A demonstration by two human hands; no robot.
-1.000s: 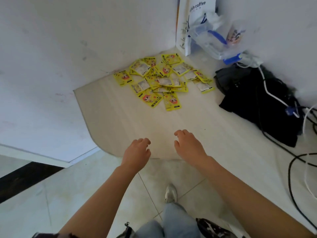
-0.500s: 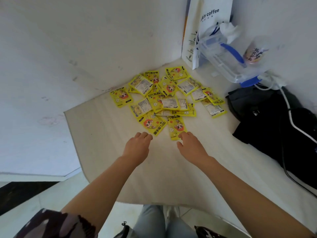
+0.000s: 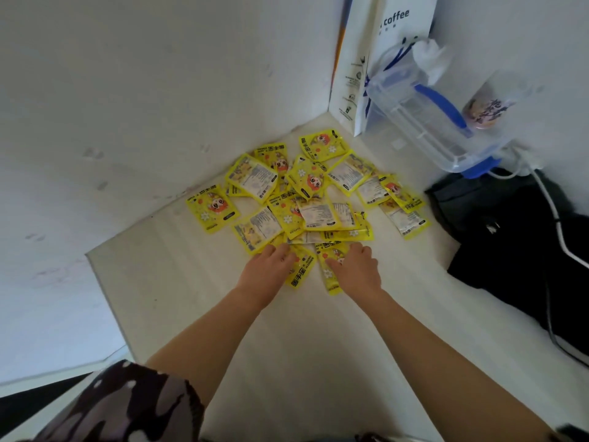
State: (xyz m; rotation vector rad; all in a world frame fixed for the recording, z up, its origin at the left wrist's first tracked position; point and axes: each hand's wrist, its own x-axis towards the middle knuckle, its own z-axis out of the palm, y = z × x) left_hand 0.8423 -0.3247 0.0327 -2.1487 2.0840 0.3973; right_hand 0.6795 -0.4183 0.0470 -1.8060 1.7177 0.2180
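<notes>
The heap of yellow packets [image 3: 306,199] lies mid-frame on the pale surface [image 3: 197,282], close to the wall corner. The left hand [image 3: 271,266] and right hand [image 3: 353,271] rest relaxed on its nearest packets, fingers flat, probably to gather them.

Packets [image 3: 306,199] are lying heaped on the table [image 3: 191,288]; a paper bag [image 3: 353,74] is standing at one o'clock, a cloth bag [image 3: 510,244] at three.
</notes>
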